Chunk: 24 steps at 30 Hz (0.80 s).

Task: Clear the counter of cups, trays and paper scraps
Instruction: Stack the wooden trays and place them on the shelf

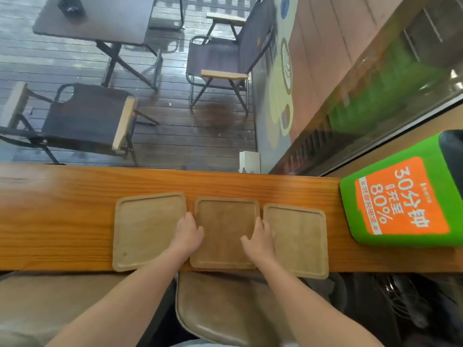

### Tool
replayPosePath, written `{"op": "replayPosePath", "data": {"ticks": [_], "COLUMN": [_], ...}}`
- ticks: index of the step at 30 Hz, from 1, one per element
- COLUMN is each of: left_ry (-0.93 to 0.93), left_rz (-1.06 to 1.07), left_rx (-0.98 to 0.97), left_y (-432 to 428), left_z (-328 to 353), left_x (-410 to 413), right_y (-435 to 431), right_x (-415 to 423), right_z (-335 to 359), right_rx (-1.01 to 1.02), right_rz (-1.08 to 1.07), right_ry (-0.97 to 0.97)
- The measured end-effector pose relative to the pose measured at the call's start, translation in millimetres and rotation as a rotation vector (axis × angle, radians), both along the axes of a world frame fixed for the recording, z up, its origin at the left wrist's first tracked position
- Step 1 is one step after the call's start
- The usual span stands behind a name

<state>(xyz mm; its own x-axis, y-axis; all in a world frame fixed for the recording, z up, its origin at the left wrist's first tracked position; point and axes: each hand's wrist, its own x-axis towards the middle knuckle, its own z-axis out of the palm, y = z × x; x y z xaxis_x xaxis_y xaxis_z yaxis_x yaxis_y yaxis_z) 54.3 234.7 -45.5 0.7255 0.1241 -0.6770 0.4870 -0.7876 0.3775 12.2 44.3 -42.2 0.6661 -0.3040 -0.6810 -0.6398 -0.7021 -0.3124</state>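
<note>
Gripping the middle tray (224,221) by its two sides, I have my left hand (189,231) on its left rim and my right hand (260,236) on its right rim. Each thumb lies on the tray's floor. The fingers curl down over the rim into the narrow gaps beside the neighbouring trays, and their tips are hidden there.

All three trays lie flat in a row along the near edge of the counter (62,216). The left tray (147,231) and the right tray (298,236) sit just beside the middle one, and the right tray's near corner hangs slightly over the counter's near edge. A green charging box (400,201) stands at the right end of the counter. I see no cups or paper scraps on the stretch in view, so I judge the tray-gathering step to be in hand, with none of the trays lifted yet.

The next move calls for raising the middle tray level and clear of its neighbours' rims, probably to set it on one of them and start a stack. The gaps are tight, so I should lift straight up rather than slide it sideways, and keep it over the counter rather than over the stool seat (225,304) below.
</note>
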Motion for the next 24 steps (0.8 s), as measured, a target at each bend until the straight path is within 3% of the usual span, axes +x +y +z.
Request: {"op": "replayPosePath", "data": {"ticks": [9,14,19,24], "left_ry": [-0.003,0.049,0.036,-0.008], "left_rz": [0.216,0.351,0.523,0.573], "left_rx": [0.106,0.145,0.005,-0.199], "left_y": [-33.6,-36.0,-26.4,-1.7], "left_z": [-3.9,-2.6,-7.9,-11.3], "left_x": [0.2,9.7,14.1,11.2], "right_y": [14.4,17.7,5.5,-0.5], "right_x": [16.8,39.2,52.0,45.4], "right_z": [-10.1,-7.4,-1.5,-3.1], "right_rx": [-0.002,0.102,0.181,0.251], "right_rz": [-0.195,-0.338,-0.413,-0.342], "right_ry": [-0.004,0.053,0.115,0.047]}}
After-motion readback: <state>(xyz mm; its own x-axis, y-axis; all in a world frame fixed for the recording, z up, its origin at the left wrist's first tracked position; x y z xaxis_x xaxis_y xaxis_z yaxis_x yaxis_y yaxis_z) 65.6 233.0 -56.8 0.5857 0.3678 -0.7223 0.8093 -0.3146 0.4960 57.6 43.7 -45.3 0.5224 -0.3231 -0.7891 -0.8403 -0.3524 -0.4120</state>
